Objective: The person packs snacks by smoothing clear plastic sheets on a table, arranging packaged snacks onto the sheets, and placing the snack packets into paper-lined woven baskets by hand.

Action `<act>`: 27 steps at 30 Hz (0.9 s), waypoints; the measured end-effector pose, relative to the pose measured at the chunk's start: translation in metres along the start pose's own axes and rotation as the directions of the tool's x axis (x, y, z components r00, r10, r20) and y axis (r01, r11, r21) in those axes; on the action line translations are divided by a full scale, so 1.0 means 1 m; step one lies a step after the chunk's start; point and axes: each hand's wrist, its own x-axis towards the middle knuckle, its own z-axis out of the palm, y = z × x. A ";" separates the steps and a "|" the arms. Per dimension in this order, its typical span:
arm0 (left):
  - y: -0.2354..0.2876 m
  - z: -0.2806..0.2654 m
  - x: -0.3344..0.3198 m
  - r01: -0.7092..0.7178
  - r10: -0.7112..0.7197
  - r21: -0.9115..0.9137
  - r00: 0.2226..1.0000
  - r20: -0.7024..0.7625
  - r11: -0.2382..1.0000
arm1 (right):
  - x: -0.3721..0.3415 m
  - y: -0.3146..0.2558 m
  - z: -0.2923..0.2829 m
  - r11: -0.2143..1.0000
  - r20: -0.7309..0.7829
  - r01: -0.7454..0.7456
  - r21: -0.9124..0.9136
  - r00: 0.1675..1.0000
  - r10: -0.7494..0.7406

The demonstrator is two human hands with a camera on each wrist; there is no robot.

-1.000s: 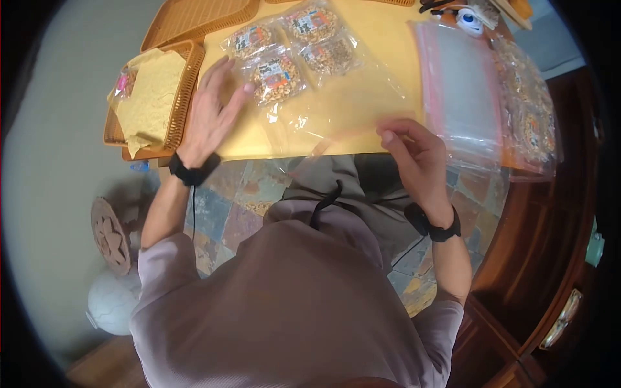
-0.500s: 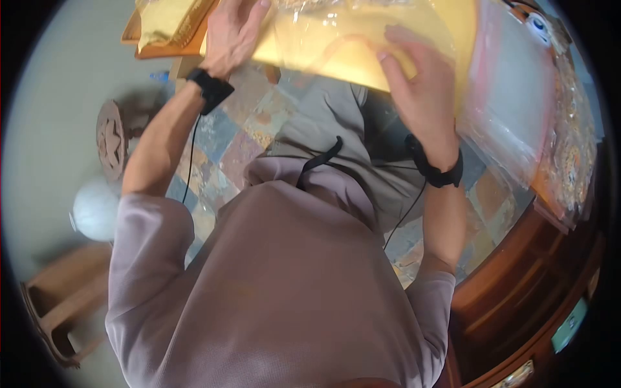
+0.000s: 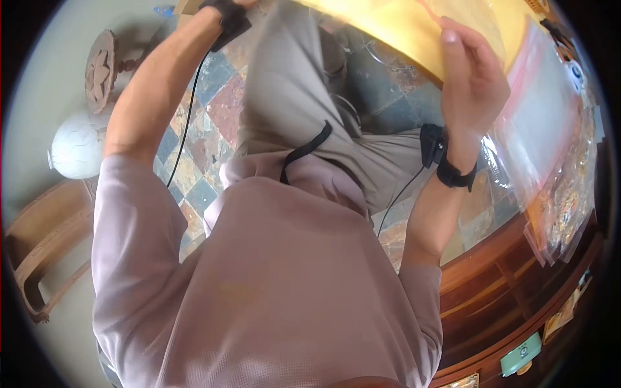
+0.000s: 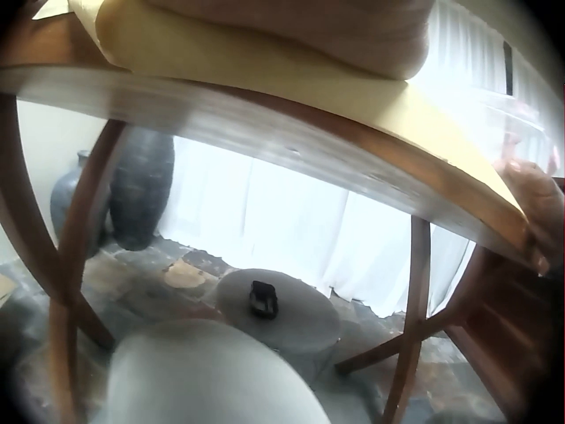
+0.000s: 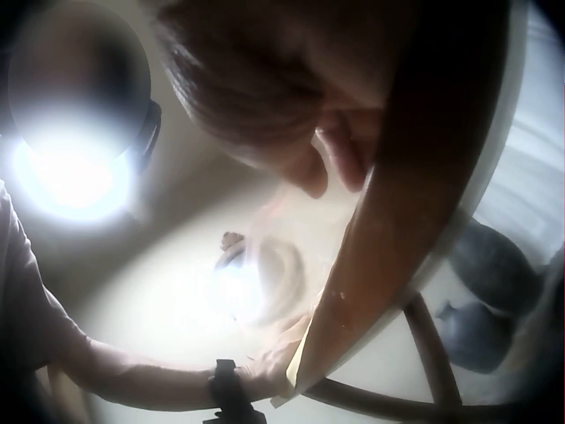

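Observation:
My right hand [image 3: 477, 77] is over the front edge of the yellow-covered table [image 3: 381, 29], its thumb and index fingertip pinching the edge of a clear plastic bag [image 3: 427, 9]. A thin reddish strip runs along that edge. Most of the bag lies beyond the top of the head view. My left hand [image 5: 278, 349] lies at the table's edge in the right wrist view, fingers reaching forward over the top. Only its wrist end shows in the head view, while its underside [image 4: 344, 31] fills the top of the left wrist view.
A stack of clear bags with pink edges [image 3: 537, 119] lies on the table's right, beside wrapped snack packs [image 3: 563, 204]. Below stands a dark wooden cabinet [image 3: 498, 291]. Crossed wooden legs [image 4: 66, 291] and a white rounded surface [image 4: 207, 380] show under the table.
The head view has tipped down, so the table and snack packs slide up out of sight. The left hand nearly leaves the frame; the right hand keeps its pinch on the bag's edge.

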 end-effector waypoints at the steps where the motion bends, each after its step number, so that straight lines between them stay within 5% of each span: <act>1: -0.003 0.000 -0.001 -0.010 0.010 0.005 1.000 0.000 1.000 | -0.001 -0.004 0.001 1.000 -0.007 0.012 -0.013 1.000 -0.012; 7: -0.015 -0.004 0.000 -0.137 0.138 -0.104 0.990 0.000 0.985 | -0.017 -0.030 0.015 0.975 0.078 0.137 -0.173 0.989 -0.125; 8: -0.026 0.003 -0.004 -0.030 0.035 -0.134 0.999 0.035 0.991 | -0.019 -0.033 0.019 0.955 0.097 0.248 -0.161 0.967 -0.235; 10: -0.030 0.006 -0.004 -0.203 0.197 -0.130 0.978 -0.063 0.970 | -0.018 -0.046 0.024 0.914 0.122 0.365 -0.175 0.930 -0.347; 12: -0.035 0.005 -0.003 -0.206 0.196 -0.210 0.978 -0.070 0.956 | -0.014 -0.063 0.033 0.786 0.233 0.564 -0.254 0.824 -0.516; 15: -0.028 0.002 -0.006 -0.436 0.371 -0.327 0.896 -0.242 0.839 | -0.019 -0.069 0.043 0.746 0.317 0.577 -0.334 0.814 -0.487; 18: 0.016 -0.011 -0.021 -0.531 0.487 -0.497 0.843 -0.228 0.686 | -0.018 -0.069 0.051 0.699 0.329 0.530 -0.481 0.848 -0.416; 22: 0.039 0.009 -0.031 -0.528 0.445 -0.500 0.849 -0.285 0.686 | -0.024 -0.070 0.050 0.687 0.260 0.376 -0.621 0.927 -0.271; 25: 0.040 0.009 -0.031 -0.493 0.465 -0.498 0.865 -0.190 0.714 | -0.014 -0.075 0.046 0.653 0.324 0.398 -0.644 0.916 -0.238; 27: 0.039 0.005 -0.033 -0.379 0.324 -0.584 0.924 -0.202 0.717 | -0.012 -0.082 0.054 0.691 0.299 0.334 -0.641 0.938 -0.175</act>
